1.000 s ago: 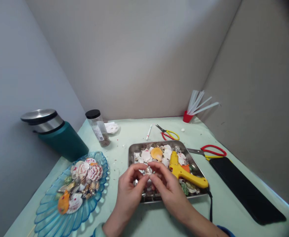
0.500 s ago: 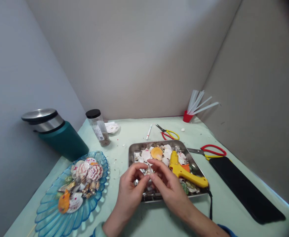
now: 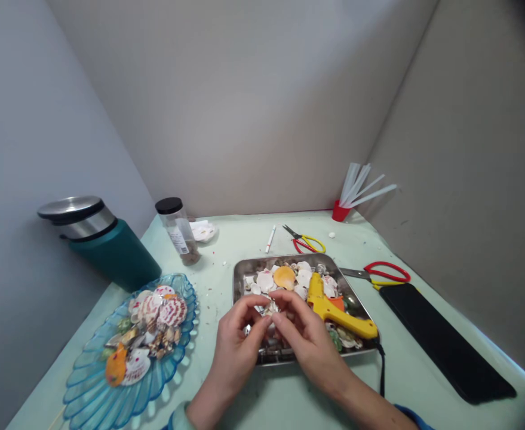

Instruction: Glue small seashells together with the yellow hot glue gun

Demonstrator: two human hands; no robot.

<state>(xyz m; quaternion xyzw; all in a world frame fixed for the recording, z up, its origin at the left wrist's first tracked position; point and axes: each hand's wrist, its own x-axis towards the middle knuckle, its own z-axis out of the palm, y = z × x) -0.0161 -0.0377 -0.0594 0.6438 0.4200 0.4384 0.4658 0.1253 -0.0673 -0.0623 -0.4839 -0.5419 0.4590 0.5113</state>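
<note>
Both hands meet over the front of a metal tray. Between their fingertips is a small whitish piece, perhaps a shell, largely covered by the fingers. My left hand pinches it with thumb and index finger. From the other side my right hand pinches it too. Beneath them, the tray holds many seashells, among them an orange scallop shell and white ones. A yellow glue gun lies across the tray's right side, close to my right hand, its black cord hanging over the front edge.
On the left stand a blue scalloped dish of shells and a teal flask. Behind are a black-lidded jar, a marker, scissors and a red cup of glue sticks. Larger scissors and a black slab lie right.
My hands stay in nearly the same place over the tray. The small piece looks slightly turned between the fingertips, and the fingers have shifted a little.
</note>
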